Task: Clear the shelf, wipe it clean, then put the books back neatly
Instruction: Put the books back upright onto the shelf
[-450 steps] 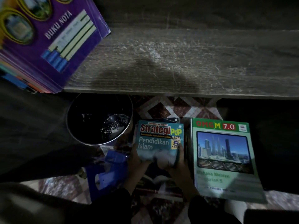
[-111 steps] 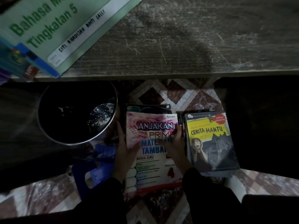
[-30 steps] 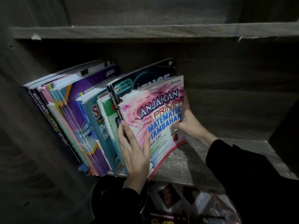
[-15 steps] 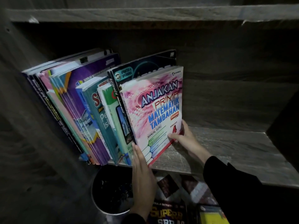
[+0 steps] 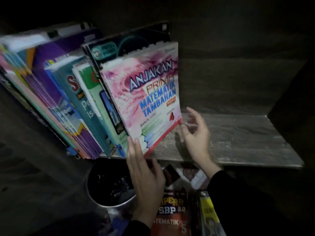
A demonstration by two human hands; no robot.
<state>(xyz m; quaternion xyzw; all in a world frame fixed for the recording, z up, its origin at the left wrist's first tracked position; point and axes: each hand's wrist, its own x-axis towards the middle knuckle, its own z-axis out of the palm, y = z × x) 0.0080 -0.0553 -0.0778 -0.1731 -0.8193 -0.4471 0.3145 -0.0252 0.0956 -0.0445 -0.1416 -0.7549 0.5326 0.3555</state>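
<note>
The pink "Anjakan Prima Matematik Tambahan" book stands at the right end of a leaning row of books on the grey wooden shelf. My left hand lies flat with straight fingers against the lower front edge of that book. My right hand hovers just right of the book's lower corner with its fingers spread and relaxed, holding nothing. On the floor below lie a red and black "SBP Matematik" book and a yellow book.
A round dark metal bin stands on the floor under the shelf's front edge, left of my left hand. The right half of the shelf board is bare up to a dark side wall. Patterned floor tiles show beneath.
My right hand has let go of the pink book's lower corner and drawn slightly right. My left hand stays at the book's front edge. The view has tilted down and closer.
</note>
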